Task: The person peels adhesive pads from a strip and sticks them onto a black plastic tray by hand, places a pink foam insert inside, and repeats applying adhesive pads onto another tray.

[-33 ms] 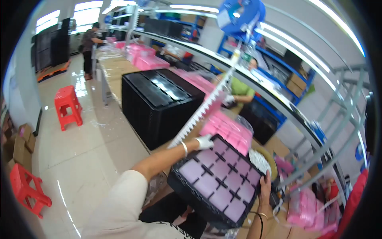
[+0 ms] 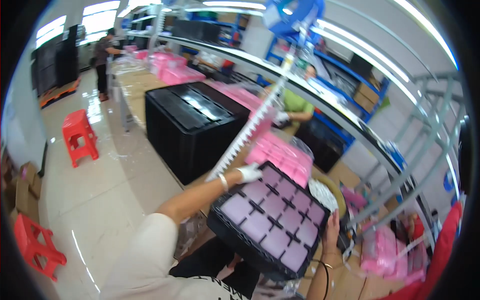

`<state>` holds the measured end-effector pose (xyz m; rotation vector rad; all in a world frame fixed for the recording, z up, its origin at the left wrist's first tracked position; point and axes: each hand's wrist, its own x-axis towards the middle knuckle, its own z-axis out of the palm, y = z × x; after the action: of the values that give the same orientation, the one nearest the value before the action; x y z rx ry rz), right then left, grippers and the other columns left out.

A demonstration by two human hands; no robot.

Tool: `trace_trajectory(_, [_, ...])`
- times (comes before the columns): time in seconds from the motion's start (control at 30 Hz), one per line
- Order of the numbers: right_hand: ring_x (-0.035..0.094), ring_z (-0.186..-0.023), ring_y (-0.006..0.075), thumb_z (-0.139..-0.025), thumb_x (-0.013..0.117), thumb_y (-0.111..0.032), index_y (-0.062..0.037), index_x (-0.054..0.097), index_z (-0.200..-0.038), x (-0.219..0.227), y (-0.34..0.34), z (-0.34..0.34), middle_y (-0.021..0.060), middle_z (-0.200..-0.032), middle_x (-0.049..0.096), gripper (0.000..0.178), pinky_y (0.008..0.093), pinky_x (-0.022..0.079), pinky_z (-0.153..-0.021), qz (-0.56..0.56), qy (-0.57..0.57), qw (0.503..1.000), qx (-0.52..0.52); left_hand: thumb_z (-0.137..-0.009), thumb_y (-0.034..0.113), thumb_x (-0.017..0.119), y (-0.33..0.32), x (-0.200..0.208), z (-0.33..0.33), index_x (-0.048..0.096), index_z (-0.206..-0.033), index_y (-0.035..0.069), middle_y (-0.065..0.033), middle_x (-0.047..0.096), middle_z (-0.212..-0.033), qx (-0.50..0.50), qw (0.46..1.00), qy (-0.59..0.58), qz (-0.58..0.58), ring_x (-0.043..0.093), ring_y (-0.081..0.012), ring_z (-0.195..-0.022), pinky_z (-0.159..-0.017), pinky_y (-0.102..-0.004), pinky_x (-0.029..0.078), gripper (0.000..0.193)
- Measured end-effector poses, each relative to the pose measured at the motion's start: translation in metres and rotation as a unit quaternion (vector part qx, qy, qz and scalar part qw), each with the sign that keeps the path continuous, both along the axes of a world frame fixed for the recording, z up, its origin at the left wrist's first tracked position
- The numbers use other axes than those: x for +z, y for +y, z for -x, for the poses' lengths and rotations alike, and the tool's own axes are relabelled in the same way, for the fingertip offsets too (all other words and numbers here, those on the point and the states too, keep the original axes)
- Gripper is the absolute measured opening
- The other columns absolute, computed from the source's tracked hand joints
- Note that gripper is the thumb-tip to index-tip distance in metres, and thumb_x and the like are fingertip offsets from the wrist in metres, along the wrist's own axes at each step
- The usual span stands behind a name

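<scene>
Tilted in front of me is a black plastic crate (image 2: pixel 220 235), its top divided by black crosspieces into several pinkish-purple squares. My left hand (image 2: pixel 249 173), in a white glove, grips its far left rim. My right hand (image 2: pixel 331 229), with bare fingers showing, holds the right side near the corner; its palm side is partly hidden. Just beyond the crate lies a bundle of pink trays (image 2: pixel 282 156) in clear wrap. A larger black stack of crates (image 2: pixel 195 127) stands on the bench to the left of it.
A white toothed upright (image 2: pixel 247 132) rises close to my left hand. Red stools (image 2: pixel 80 137) stand on the floor at left. A person in green (image 2: pixel 298 107) sits across the bench; another person (image 2: pixel 102 62) stands far left. Grey metal rails (image 2: pixel 400 165) and pink packs (image 2: pixel 382 255) are at right.
The whole view has shifted slightly, so the surroundings appear a little farther left. Both hands keep their hold on the crate, which sits almost the same.
</scene>
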<state>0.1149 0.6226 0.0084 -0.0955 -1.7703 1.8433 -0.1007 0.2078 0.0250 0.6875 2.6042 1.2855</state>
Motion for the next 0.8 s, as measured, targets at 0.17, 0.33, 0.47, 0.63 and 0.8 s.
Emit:
trace_trajectory(0.17, [0.058,-0.116,0.0156,-0.103,0.057,-0.022,-0.0035,0.06,-0.131,-0.045,-0.038,-0.166,0.0086,-0.125,0.065,0.034,0.0297,0.048,-0.095,-0.072,-0.115,0.973,-0.187,-0.1,0.035,0.054,-0.061,0.051,-0.116,0.037,-0.15,-0.003,-0.0303,0.039,-0.152,0.032,0.999,-0.012,-0.007,0.035,-0.038,-0.146,-0.119,-0.0371,0.027,0.065])
trace_trajectory(0.33, [0.061,-0.077,0.0113,-0.092,0.066,-0.006,-0.0019,0.071,-0.094,-0.014,-0.188,-0.294,0.0032,-0.091,0.067,0.007,0.0272,0.051,-0.074,-0.113,-0.212,0.967,-0.085,-0.089,0.017,0.064,-0.089,0.058,-0.201,0.039,-0.15,0.0,-0.0236,0.04,-0.154,-0.084,0.964,0.252,-0.017,0.03,-0.0402,-0.148,-0.123,-0.0463,0.019,0.068])
trace_trajectory(0.47, [0.066,-0.1,0.031,-0.087,0.068,-0.002,-0.0019,0.068,-0.108,0.049,-0.263,-0.256,0.0162,-0.111,0.068,0.022,0.0387,0.052,-0.089,-0.372,-0.036,0.925,-0.064,-0.073,0.051,0.078,-0.069,0.065,-0.222,0.049,-0.14,-0.004,-0.0247,0.05,-0.145,-0.148,0.901,0.393,0.105,0.038,-0.0433,-0.141,-0.12,-0.0551,0.02,0.091])
trace_trajectory(0.63, [0.047,-0.133,0.0428,-0.092,0.066,-0.023,0.0065,0.047,-0.14,0.072,-0.25,-0.191,0.026,-0.14,0.052,0.059,0.0509,0.033,-0.114,-0.577,-0.076,0.798,-0.155,-0.06,0.049,0.085,-0.093,0.061,-0.224,0.062,-0.125,-0.004,-0.0222,0.056,-0.138,-0.159,0.894,0.379,0.181,0.047,-0.038,-0.135,-0.118,-0.0517,0.026,0.087])
trace_trajectory(0.8, [0.046,-0.136,0.0419,-0.096,0.061,-0.034,0.0074,0.047,-0.14,0.051,-0.218,-0.197,0.0277,-0.143,0.05,0.062,0.0512,0.034,-0.114,-0.651,-0.147,0.735,-0.115,-0.056,0.032,0.09,-0.091,0.055,-0.23,0.067,-0.114,-0.004,-0.0177,0.064,-0.127,-0.117,0.914,0.37,0.12,0.055,-0.0319,-0.128,-0.115,-0.0522,0.032,0.072])
